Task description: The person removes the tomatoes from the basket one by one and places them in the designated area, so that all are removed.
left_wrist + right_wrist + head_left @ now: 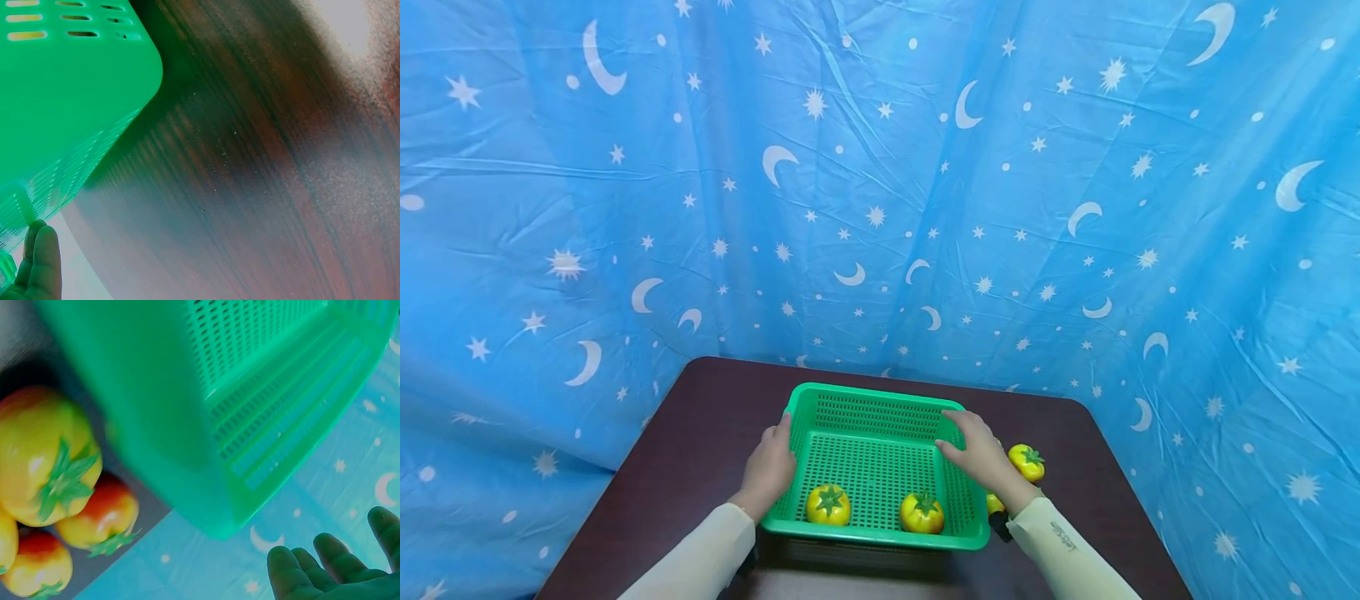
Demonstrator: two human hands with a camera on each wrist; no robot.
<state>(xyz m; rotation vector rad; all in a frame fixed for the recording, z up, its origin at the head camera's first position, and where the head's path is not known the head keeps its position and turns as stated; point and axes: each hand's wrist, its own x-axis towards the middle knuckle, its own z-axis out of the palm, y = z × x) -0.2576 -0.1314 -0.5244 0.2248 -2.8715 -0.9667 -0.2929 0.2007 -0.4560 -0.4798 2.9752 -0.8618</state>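
Observation:
A green slotted plastic basket (876,542) stands between the two hands. Two yellow-red tomatoes (828,505) with green leafy tops lie inside along its near side. The left hand (771,465) is at the basket's left side; in the left wrist view its straight fingers (45,256) touch the outer wall. Its thumb's hold on the rim cannot be made out. Over the right rim reaches the right hand (979,454), fingers spread and holding nothing. Several more tomatoes (53,456) sit outside the basket, beside its right wall and partly hidden by the right hand in the head view.
The dark brown table (700,433) has rounded far corners. A blue curtain (880,208) with white moons and stars hangs behind it and along both sides. Loose tomatoes (1026,462) occupy the table right of the basket.

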